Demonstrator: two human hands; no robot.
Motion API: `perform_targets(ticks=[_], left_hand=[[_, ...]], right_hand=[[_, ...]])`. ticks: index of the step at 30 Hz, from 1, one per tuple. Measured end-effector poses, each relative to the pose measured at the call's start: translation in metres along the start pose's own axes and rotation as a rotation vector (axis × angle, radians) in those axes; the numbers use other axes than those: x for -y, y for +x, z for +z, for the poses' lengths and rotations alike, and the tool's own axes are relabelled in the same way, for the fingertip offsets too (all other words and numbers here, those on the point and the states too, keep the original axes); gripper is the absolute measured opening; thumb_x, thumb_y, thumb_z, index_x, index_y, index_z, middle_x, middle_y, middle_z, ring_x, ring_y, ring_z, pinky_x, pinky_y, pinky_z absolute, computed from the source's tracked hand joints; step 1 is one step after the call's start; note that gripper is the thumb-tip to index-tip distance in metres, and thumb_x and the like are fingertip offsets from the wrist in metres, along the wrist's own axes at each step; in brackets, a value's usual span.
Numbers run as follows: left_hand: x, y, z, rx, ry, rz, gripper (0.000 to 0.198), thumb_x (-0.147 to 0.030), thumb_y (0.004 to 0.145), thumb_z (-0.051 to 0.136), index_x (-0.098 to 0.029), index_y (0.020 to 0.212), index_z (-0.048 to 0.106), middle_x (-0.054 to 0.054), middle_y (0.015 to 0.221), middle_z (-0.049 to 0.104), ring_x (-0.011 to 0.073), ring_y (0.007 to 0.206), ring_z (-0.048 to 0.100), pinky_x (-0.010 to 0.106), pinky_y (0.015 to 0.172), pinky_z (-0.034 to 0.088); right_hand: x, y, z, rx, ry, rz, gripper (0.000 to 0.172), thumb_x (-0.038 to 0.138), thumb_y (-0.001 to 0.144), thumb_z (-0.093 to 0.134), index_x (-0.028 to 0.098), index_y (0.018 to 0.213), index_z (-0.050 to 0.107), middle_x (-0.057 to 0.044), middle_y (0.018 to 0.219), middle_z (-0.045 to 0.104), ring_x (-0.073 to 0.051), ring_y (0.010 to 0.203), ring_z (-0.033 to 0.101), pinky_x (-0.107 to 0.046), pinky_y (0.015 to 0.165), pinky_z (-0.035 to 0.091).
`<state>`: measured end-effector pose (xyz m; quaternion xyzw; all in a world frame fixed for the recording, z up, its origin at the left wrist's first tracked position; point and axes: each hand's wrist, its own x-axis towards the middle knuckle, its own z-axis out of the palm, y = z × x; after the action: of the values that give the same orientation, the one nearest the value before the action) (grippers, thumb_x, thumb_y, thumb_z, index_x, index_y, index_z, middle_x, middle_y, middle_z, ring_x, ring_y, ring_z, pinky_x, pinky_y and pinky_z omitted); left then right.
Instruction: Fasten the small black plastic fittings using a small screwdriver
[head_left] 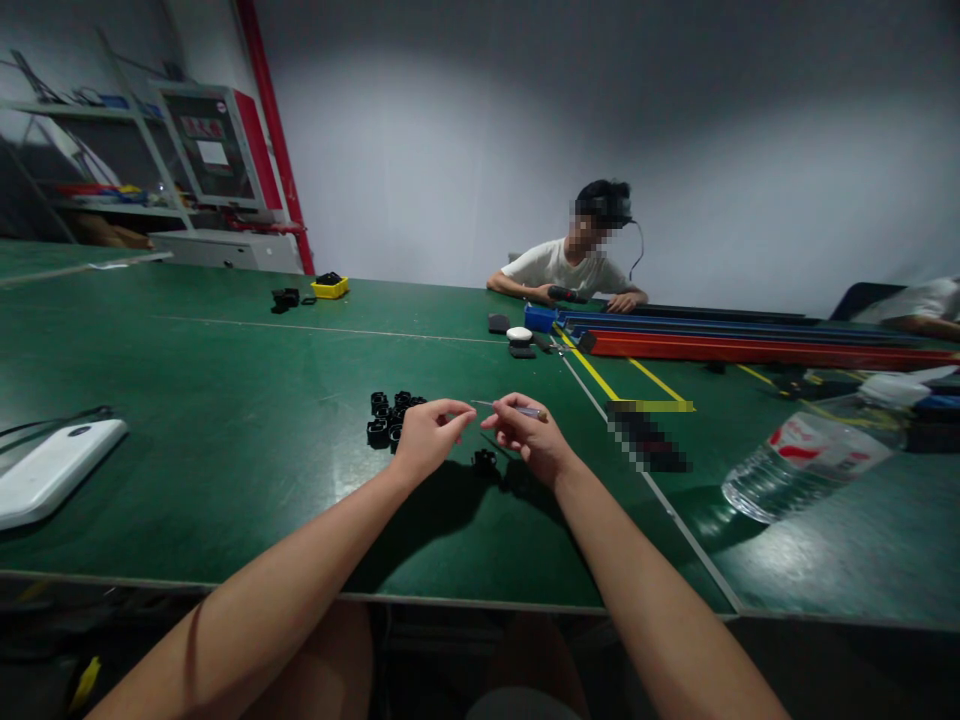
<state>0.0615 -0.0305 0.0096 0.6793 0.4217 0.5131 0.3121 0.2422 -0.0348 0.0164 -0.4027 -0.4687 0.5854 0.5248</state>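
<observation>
In my right hand (529,435) is a small screwdriver (531,412); its thin shaft points left toward the fingertips of my left hand. My left hand (431,432) is closed in a pinch, and whatever lies between thumb and forefinger is too small to make out. Several small black plastic parts (380,432) stand clustered on the green table just left of that hand, which partly hides them. One separate black part (484,461) rests on the table below and between both hands.
A water bottle (806,455) stands at right, a white power bank (64,470) at left. Long red (712,345) and blue rails lie at the back right, near a co-worker (570,262) seated across the table (247,430). A yellow bin (330,288) holds black parts.
</observation>
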Motion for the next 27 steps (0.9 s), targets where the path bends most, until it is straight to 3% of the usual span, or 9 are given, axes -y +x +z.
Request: perform_targets(ticks=[4,7,13,27], left_hand=[[0.0024,0.0044,-0.0001,-0.026,-0.158,-0.197,0.027,-0.038,0.079,0.071,-0.013,0.085,0.075,-0.002,0.049,0.059,0.0092,0.039,0.048,0.019,0.039,0.036],[0.0040,0.0070,0.0004,-0.043,-0.284,-0.260,0.030,-0.039,0.077,0.072,-0.011,0.085,0.073,0.002,0.058,0.065,0.0079,0.039,0.048,0.019,0.037,0.037],[0.0076,0.0085,0.0014,-0.085,-0.419,-0.287,0.034,-0.041,0.074,0.076,-0.010,0.086,0.072,0.009,0.083,0.073,0.0064,0.045,0.052,0.019,0.038,0.042],[0.0052,0.0092,0.0012,-0.101,-0.477,-0.329,0.034,-0.039,0.074,0.079,-0.011,0.091,0.073,0.008,0.083,0.074,0.0062,0.045,0.054,0.019,0.039,0.043]], right_hand=[[0.0043,-0.0019,0.0023,-0.022,0.017,-0.011,0.043,0.050,0.061,0.086,0.020,0.073,0.057,-0.001,0.063,0.071,-0.008,0.045,0.051,-0.018,0.039,0.029],[0.0072,-0.0044,0.0037,-0.002,0.044,-0.027,0.041,0.048,0.060,0.086,0.020,0.072,0.059,0.000,0.060,0.069,-0.009,0.047,0.052,-0.018,0.042,0.034],[0.0088,-0.0071,0.0023,0.069,0.042,-0.067,0.043,0.062,0.071,0.074,0.020,0.071,0.062,0.000,0.053,0.062,-0.012,0.047,0.053,-0.021,0.043,0.035],[0.0055,-0.0086,0.0022,0.105,-0.093,-0.120,0.061,0.080,0.077,0.055,0.021,0.086,0.072,-0.001,0.055,0.061,-0.013,0.047,0.052,-0.024,0.046,0.033]])
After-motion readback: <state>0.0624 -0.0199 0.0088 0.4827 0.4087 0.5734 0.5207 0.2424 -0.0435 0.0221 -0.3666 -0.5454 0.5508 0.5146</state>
